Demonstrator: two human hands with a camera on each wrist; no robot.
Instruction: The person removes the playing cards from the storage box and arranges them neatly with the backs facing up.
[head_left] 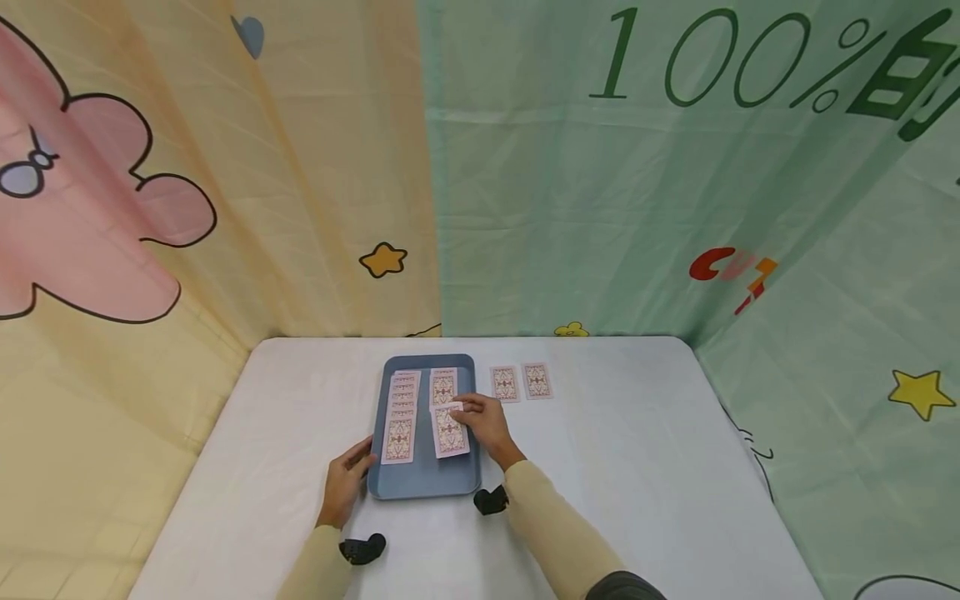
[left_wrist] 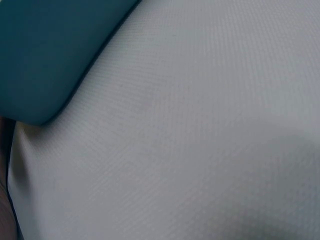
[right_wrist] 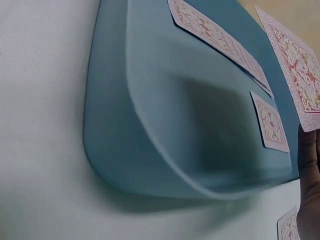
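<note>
Between thumb and fingers, my right hand pinches a face-down playing card with a red patterned back. The right wrist view shows this playing card raised above the blue-grey tray, with a shadow on the tray floor. Inside the tray, a column of overlapping cards lies along the left side. Another card lies at the upper right, partly covered in the head view by the held one. My left hand rests its extended fingers against the tray's left edge.
Two more face-down cards, one nearer the tray and one farther right, lie side by side on the white table. Patterned curtains stand around the table's back and sides. Each wrist wears a black camera mount.
</note>
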